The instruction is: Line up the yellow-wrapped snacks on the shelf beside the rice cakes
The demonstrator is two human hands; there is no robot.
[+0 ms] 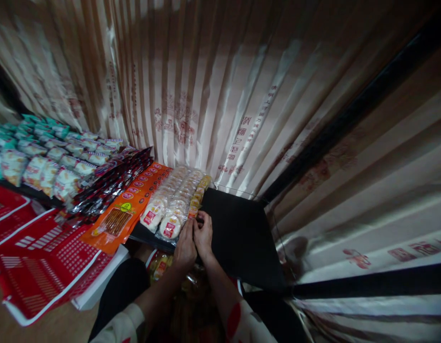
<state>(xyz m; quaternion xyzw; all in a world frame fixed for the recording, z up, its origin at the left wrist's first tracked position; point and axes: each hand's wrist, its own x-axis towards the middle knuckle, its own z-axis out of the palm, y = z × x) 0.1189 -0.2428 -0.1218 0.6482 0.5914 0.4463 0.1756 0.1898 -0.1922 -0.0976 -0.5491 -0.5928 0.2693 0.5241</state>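
Note:
A row of small yellow snack packets (pixel 197 194) runs along the black shelf (pixel 242 233). At its near end my left hand (pixel 185 245) and my right hand (pixel 204 233) are close together. Both sets of fingers are closed around the nearest yellow packet (pixel 193 212), which they partly hide. Just left stand two rows of clear-wrapped round rice crackers (pixel 170 226) with red labels. Beyond those lies an orange snack bag (pixel 125 209) with brown sticks pictured on it.
Dark shiny bags (pixel 109 178) and rows of white and green snack packets (pixel 58 152) fill the shelf's left side. Red baskets (pixel 52 257) sit at lower left. More yellow packets (pixel 159 267) are below my hands. A pleated curtain (pixel 206 95) hangs behind, crossed by a dark bar (pixel 335 112).

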